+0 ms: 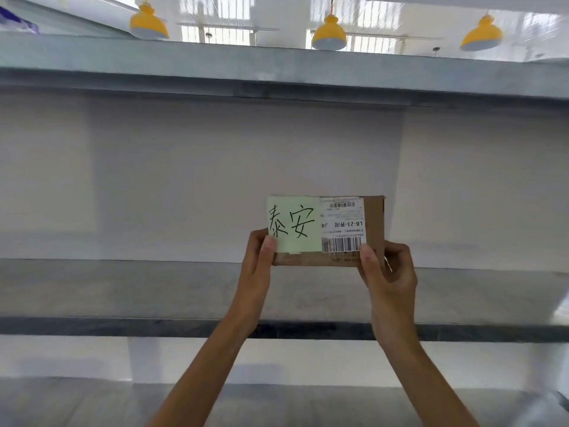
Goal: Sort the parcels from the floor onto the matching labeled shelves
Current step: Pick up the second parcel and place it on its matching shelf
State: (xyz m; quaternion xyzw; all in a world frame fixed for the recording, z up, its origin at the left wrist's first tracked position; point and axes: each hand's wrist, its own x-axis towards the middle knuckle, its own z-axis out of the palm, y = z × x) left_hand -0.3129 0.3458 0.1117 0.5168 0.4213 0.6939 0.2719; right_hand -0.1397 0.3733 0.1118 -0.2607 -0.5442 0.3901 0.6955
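Note:
A small brown cardboard parcel (374, 223) is held upright over the middle grey shelf (123, 288), its face towards me. A pale green note (292, 224) with two handwritten black characters covers its left half, and a white shipping label (343, 224) with barcodes sits to the right, upside down. My left hand (257, 260) grips the parcel's lower left corner, thumb on the green note. My right hand (389, 272) grips the lower right corner, thumb just below the barcode. The parcel's bottom edge hangs just above the shelf surface, near the back wall.
A grey shelf (277, 66) runs overhead, and a lower shelf (92, 402) shows at the bottom. A white wall (184, 180) backs the shelves. Yellow lamps (328, 32) hang above. Something purple (18, 21) lies at the top left.

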